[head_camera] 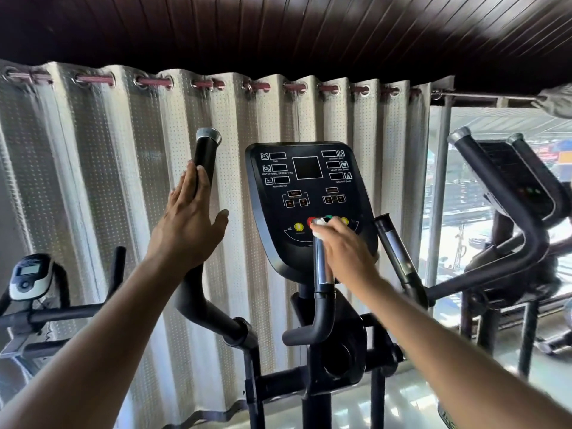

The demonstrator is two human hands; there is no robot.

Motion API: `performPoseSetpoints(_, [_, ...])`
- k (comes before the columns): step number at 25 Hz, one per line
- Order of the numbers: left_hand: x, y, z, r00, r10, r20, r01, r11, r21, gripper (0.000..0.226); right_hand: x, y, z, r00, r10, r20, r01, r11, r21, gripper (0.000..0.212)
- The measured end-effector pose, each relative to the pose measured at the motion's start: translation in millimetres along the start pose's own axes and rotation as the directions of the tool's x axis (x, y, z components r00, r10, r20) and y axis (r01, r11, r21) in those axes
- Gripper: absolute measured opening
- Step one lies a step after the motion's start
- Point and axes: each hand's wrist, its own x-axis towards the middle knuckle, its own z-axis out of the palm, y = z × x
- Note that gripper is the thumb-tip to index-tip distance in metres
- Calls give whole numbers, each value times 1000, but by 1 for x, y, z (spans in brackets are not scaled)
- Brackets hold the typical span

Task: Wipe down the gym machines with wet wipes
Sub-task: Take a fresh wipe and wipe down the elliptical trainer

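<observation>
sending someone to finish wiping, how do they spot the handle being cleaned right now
Find the black console panel with coloured buttons, in front of the white curtain. Just below it stands a short upright chrome-sleeved grip. Unlike its bare twin alongside, the right hand holds a white wet wipe at its top.

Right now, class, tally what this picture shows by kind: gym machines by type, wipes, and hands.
Elliptical trainers: 2
Exercise bike: 1
Wet wipe: 1
Hands: 2, left hand and right hand
Total: 6
</observation>
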Motion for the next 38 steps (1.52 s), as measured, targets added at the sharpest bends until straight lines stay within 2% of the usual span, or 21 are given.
performPoseSetpoints(4, [0,1,2,999,-35,4,35,999,-28,84,-72,-25,26,970,164,-179,-121,966,229,38])
performPoseSetpoints(6, [0,0,1,999,-37,5,37,999,-36,84,-92,-30,33,919,320,-230,-212,893,397,33])
performPoseSetpoints(8, [-1,-2,3,999,-35,5,35,998,-46,83,-82,-32,37,848,514,-128,-371,749,548,29])
performPoseSetpoints(10, [0,-4,3,999,-33,-1,32,997,-63,82,-41,-26,38,736,662,143,-578,504,642,29])
performPoseSetpoints(11, [1,-5,3,1000,-31,-4,30,997,-71,81,-13,-22,29,622,722,303,-672,293,680,37])
performPoseSetpoints(12, [1,-5,4,1000,-25,-9,25,997,-75,81,13,-17,18,507,712,486,-709,23,705,42])
performPoseSetpoints(13, [1,-5,4,1000,-19,-14,18,997,-76,80,33,-15,7,445,634,633,-700,-195,687,47])
performPoseSetpoints(14, [0,-5,4,1000,-14,-21,13,997,-77,80,47,-15,-4,433,550,714,-693,-303,654,53])
performPoseSetpoints(19, [-1,-4,3,1000,-21,-23,19,996,-90,79,46,-19,-7,482,467,741,-716,-278,641,71])
performPoseSetpoints(21, [0,-6,4,1000,-24,-21,22,995,-100,79,17,-13,15,509,335,793,-713,-351,607,79])
performPoseSetpoints(23, [0,-7,4,1000,-27,-14,25,994,-108,78,-10,-11,29,567,244,787,-682,-397,615,83])
performPoseSetpoints(25, [0,-7,4,999,-28,-17,26,994,-105,78,-11,-11,25,599,210,773,-671,-396,627,84])
performPoseSetpoints(28, [1,-6,5,999,-45,-10,44,994,-105,79,25,-9,13,615,285,735,-629,-385,675,83])
performPoseSetpoints(30, [1,-8,4,999,-52,-8,50,993,-108,80,33,-12,9,637,349,688,-622,-295,725,77])
performPoseSetpoints(32, [0,-7,4,999,-41,-14,39,994,-101,80,7,-24,6,666,427,611,-645,-81,760,66])
performPoseSetpoints(33, [0,-7,4,999,-38,-16,37,995,-94,81,-17,-34,9,677,481,557,-667,81,741,64])
performPoseSetpoints(34, [0,-6,4,999,-45,-17,43,995,-87,82,-44,-47,13,698,522,490,-677,260,688,70])
performPoseSetpoints(36, [0,-5,4,998,-60,-18,58,995,-81,82,-89,-64,31,814,468,343,-580,626,521,100])
performPoseSetpoints(37, [0,-3,3,998,-60,-17,58,995,-77,83,-97,-66,40,862,425,277,-507,749,427,107])
performPoseSetpoints(38, [0,-1,3,998,-56,-16,55,996,-68,83,-96,-64,45,887,397,235,-458,819,346,109])
